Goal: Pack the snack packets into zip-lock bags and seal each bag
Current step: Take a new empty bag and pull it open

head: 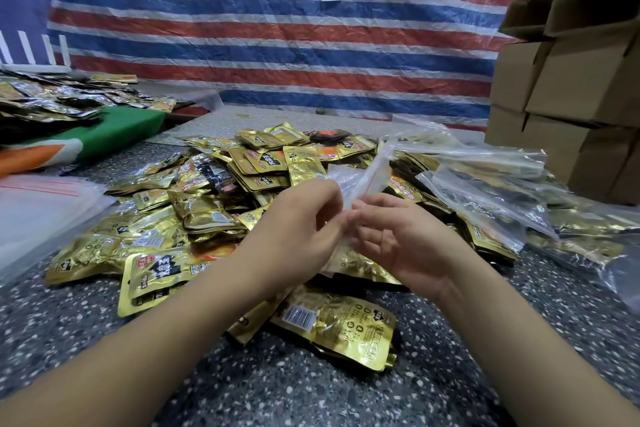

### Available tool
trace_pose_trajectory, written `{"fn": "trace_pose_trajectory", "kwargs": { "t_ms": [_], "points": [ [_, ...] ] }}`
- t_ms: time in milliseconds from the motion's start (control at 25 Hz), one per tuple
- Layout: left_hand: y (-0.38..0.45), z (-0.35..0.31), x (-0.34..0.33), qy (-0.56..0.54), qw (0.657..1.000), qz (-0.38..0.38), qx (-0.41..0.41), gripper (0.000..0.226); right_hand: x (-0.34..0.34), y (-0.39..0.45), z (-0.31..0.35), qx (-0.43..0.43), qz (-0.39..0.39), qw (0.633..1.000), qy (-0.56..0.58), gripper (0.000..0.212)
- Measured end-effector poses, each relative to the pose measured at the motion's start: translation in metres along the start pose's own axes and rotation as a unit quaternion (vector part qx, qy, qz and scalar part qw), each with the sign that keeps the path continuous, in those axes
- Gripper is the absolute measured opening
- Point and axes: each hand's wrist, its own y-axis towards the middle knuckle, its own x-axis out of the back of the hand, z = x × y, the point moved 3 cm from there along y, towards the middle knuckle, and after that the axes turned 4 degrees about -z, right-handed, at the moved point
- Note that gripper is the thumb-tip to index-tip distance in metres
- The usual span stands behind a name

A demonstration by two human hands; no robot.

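Above the near middle of the heap of gold foil snack packets [207, 218], the left hand [298, 229] and right hand [405, 239] meet fingertip to fingertip, both pinching the clear zip-lock bag [360, 180], whose long axis rises far-right from them.

We pinch a clear zip-lock bag [360, 180] between our left hand [301, 229] and right hand [405, 246], above a heap of gold snack packets [207, 204]. Filled bags [485, 191] lie at three o'clock, cardboard boxes [568, 87] at two, empty bags [38, 208] at nine.
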Motion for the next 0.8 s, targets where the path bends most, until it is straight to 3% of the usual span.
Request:
{"fn": "trace_pose_trajectory", "kwargs": {
  "t_ms": [160, 280, 560, 800],
  "points": [
    [-0.0010, -0.0008, 0.0014, -0.024, 0.999, 0.043, 0.009, 0.031, 0.0030, 0.0010, 0.0000, 0.062, -0.010, 0.994, -0.088, 0.021],
    [-0.0007, -0.0018, 0.0059, 0.029, 0.999, 0.041, 0.000, 0.034, 0.0040, 0.0003, 0.0007, 0.091, -0.015, 0.984, -0.152, 0.014],
    [-0.0028, -0.0071, 0.0083, 0.076, 0.995, 0.056, -0.038, 0.018, 0.0052, -0.0012, 0.0027, 0.022, 0.028, 0.992, -0.125, 0.036],
    [-0.0016, -0.0061, 0.0085, -0.045, 0.993, 0.106, 0.020, 0.030, 0.0024, -0.0040, 0.0068, 0.028, 0.038, 0.994, -0.104, 0.017]
  ]
}}
